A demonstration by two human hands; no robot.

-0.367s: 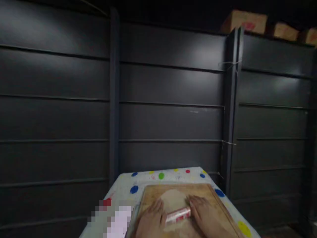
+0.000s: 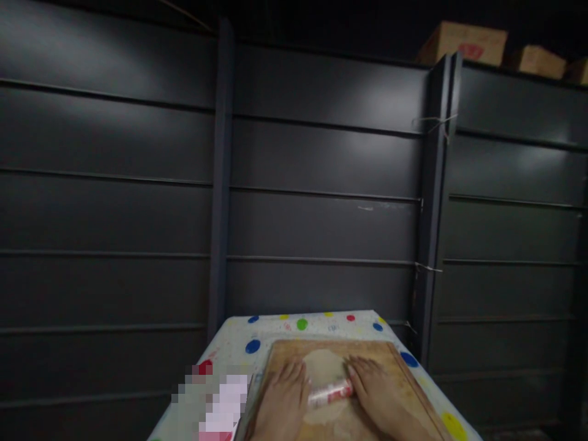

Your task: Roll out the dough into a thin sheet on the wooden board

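Note:
A flat round sheet of pale dough lies on a wooden board. Across it rests a shiny cylinder with a red and white label, like a can or a bottle; both its ends are hidden by my hands. My left hand lies over the left end, fingers stretched forward and palm down. Over the right end is my right hand, its fingers also extended and pointing forward. Part of the dough shows on the near side of the cylinder.
Beneath the board is a tablecloth with coloured dots. A pixelated pale patch covers something left of the board. A dark panelled wall rises behind the table, with cardboard boxes high at the right.
The labelled cylinder and both hands have moved slightly forward over the dough. The whole view has shifted a little, so the wall appears further right.

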